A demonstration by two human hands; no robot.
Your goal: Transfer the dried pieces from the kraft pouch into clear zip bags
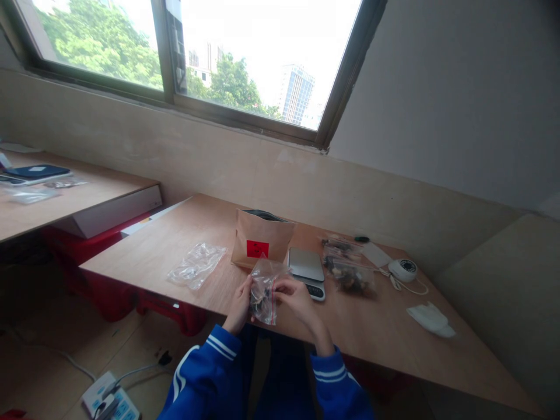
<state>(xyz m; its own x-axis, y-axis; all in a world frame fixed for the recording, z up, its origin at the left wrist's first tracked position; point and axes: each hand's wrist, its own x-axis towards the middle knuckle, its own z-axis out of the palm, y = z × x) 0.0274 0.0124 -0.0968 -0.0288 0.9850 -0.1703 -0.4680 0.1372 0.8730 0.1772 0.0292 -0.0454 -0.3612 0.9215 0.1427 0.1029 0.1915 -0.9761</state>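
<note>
A clear zip bag (265, 283) with dark pieces inside is held just over the table's front edge, its red-striped seal facing right. My left hand (240, 303) is closed on the bag's left side. The fingers of my right hand (297, 297) pinch the bag near the seal. Behind it stands a brown paper pouch (262, 236) with a red label, its top partly open. A kitchen scale (306, 266) with a bare metal plate lies just beyond my right hand.
Filled zip bags (352, 277) lie right of the scale, near a white dome-shaped device (402, 269) with a cable. White tissue (431, 319) lies farther right, clear plastic bags (198, 265) at left. A power strip (110, 396) is on the floor.
</note>
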